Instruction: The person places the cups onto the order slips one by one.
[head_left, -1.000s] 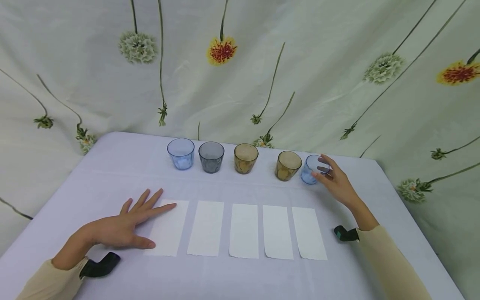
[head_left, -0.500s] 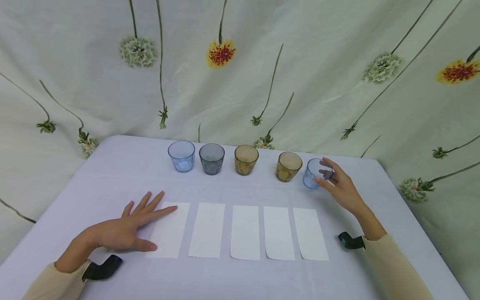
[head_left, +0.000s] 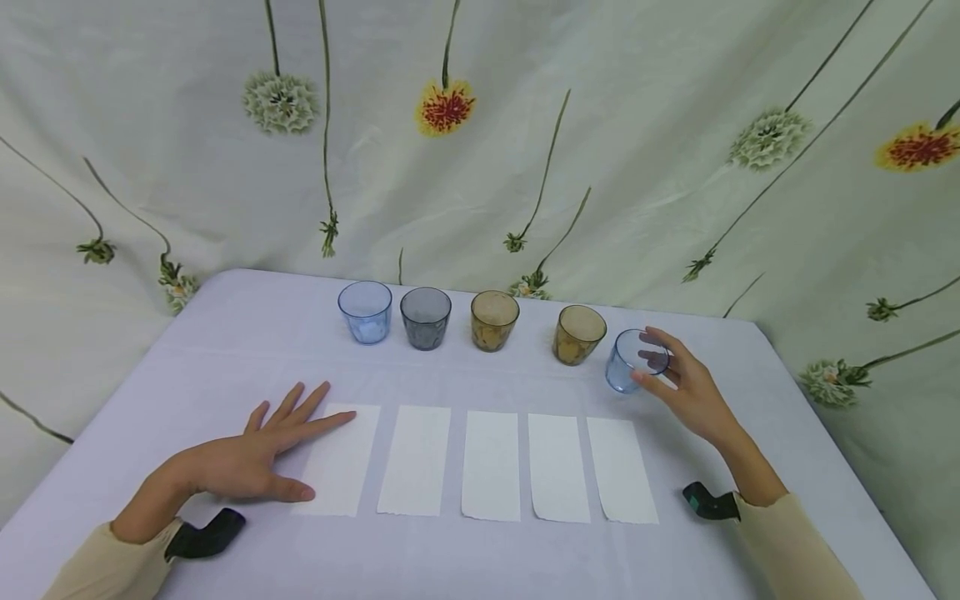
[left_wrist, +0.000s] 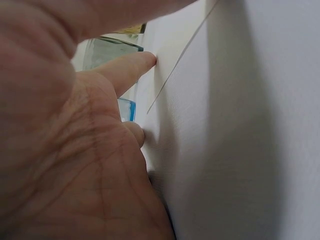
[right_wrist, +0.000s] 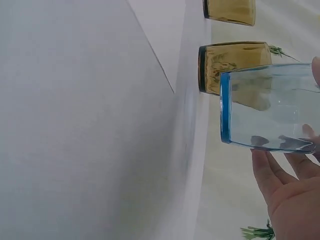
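My right hand (head_left: 693,396) grips a clear blue glass (head_left: 624,363) by its side, thumb in front and fingers round the back. In the right wrist view that blue glass (right_wrist: 272,110) is held off the table, its thick base toward the cloth. My left hand (head_left: 255,454) lies with fingers spread, index fingertip and thumb on the leftmost white paper (head_left: 341,467). The left wrist view shows the palm (left_wrist: 100,165) close up, with the paper's edge under the fingertips. An amber glass (head_left: 577,337) stands just left of the held glass.
Farther left in the back row stand another amber glass (head_left: 493,323), a grey glass (head_left: 426,321) and a second blue glass (head_left: 366,315). Several white paper slips lie in a row, the rightmost paper (head_left: 621,471) nearest my right arm. A flowered cloth (head_left: 637,125) hangs behind the table.
My right hand has brought the blue glass off its place in the back row, slightly toward me and to the right. The left hand stays on the paper.
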